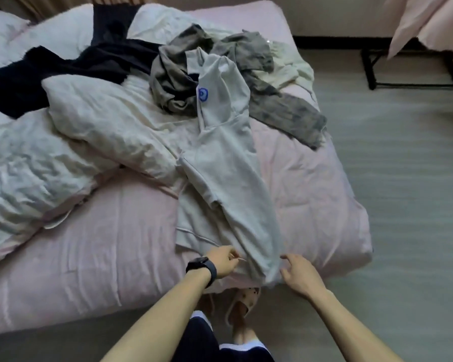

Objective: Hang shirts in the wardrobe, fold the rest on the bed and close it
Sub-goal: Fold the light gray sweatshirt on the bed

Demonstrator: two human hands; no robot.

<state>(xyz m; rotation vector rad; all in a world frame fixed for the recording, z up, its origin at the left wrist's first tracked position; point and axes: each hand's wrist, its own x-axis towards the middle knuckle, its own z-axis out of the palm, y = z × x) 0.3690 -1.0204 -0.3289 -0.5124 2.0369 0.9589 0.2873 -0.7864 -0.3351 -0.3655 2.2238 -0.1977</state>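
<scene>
The step in hand looks like the folding part of the task: 1 garment has been singled out and laid lengthwise for folding on the bed (94,257). It is a light grey sweatshirt (225,158) with a blue badge (202,94) on the chest. It runs from the heap in the middle of the bed down to the near edge, close to the near right corner, and its hem hangs just over that edge.

The left hand (221,261), with a black watch (202,269) on the wrist, has its fingers curled at the left side of the hem and seems to pinch the cloth there. The right hand (298,275) is relaxed with fingers loosely spread. Its fingertips are just beside the right side of the hem; I cannot tell whether they touch it.

Towards the far edge lie a mottled dark grey garment (173,74), a cream garment (293,64) and a black garment (63,71). A rumpled white duvet (89,121) fills the left side.

The sweatshirt is twisted and doubled along its length, so the next move probably calls for the right hand to take the hem too. Both hands could then pull it flat on the pink sheet before the first fold. The wardrobe is not in view.
</scene>
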